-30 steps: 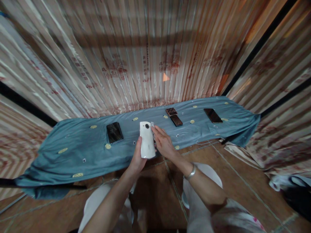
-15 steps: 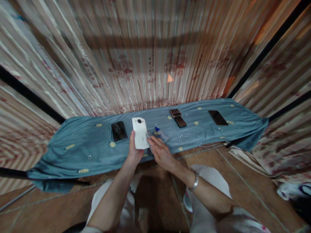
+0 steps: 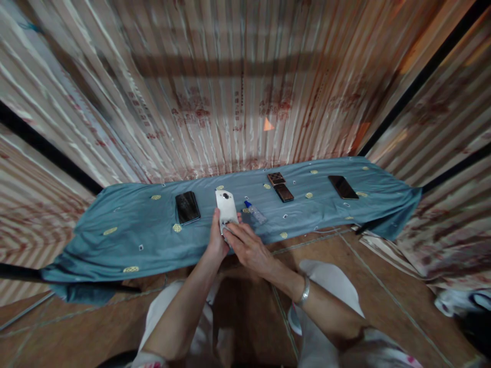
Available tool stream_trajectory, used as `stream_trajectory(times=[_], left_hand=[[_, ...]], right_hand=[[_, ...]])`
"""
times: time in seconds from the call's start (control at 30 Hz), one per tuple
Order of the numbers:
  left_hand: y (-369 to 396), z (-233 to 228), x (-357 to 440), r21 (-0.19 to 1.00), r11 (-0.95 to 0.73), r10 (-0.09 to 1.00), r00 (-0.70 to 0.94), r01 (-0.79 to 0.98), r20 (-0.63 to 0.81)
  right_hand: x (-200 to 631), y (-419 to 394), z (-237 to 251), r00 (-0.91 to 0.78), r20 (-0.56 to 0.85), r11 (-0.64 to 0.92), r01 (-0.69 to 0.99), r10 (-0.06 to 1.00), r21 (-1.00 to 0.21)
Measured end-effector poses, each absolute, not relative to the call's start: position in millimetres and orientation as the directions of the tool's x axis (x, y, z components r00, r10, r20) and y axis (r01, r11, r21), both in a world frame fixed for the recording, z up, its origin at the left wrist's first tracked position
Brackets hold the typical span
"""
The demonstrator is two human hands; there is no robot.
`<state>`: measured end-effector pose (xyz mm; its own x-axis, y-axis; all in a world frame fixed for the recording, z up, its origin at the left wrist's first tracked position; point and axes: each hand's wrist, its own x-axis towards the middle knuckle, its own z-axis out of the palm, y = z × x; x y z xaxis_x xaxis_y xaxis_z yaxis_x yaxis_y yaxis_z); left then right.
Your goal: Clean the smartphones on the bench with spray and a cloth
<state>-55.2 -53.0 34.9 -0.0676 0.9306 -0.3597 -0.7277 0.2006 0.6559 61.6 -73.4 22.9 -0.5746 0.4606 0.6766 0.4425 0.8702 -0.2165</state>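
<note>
My left hand (image 3: 217, 240) grips a white phone (image 3: 225, 207) by its lower end, camera side up, just above the blue cloth (image 3: 134, 240). My right hand (image 3: 245, 246) lies over the phone's lower part, fingers pressed on it with what looks like a small wipe under them. A small clear bottle with a blue cap (image 3: 254, 211) lies on the cloth just right of the phone.
A black phone (image 3: 187, 207) lies left of the white one. Two dark phones (image 3: 281, 186) sit end to end further right, and another black phone (image 3: 343, 187) lies near the cloth's right end. Striped curtains hang behind. A brown floor lies below, and a dark bag (image 3: 473, 317) sits at far right.
The white phone has come down and slightly right, closer to the cloth. My right hand slid from its side onto its lower face. The bottle, hidden a second ago, now shows.
</note>
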Motion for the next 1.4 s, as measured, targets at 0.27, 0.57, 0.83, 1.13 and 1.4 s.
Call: stream_trajectory(times=[0.27,0.57,0.83,1.13,1.4], left_hand=[[-56,38,-43,0.658,0.077,0.921,-0.199,-0.749,-0.334],[-67,26,-27,0.724,0.172,0.94,-0.109,-0.668,-0.324],[-78,32,-26,0.761,0.277,0.924,-0.053,-0.586,-0.377],[-81,45,-34,0.719,0.261,0.951,0.044,-0.644,-0.306],[-76,44,-36,0.708,0.258,0.95,0.039,-0.657,-0.31]], right_hand=[[57,-60,30,-0.532,0.664,0.841,0.443,0.526,-0.31],[70,-30,34,-0.418,0.678,0.765,0.543,0.604,-0.347],[83,-6,20,-0.27,0.659,0.669,0.567,0.702,-0.481],[79,-1,15,-0.074,0.368,0.376,0.162,0.927,-0.912],[71,1,12,-0.094,0.058,0.022,-0.348,0.994,-0.937]])
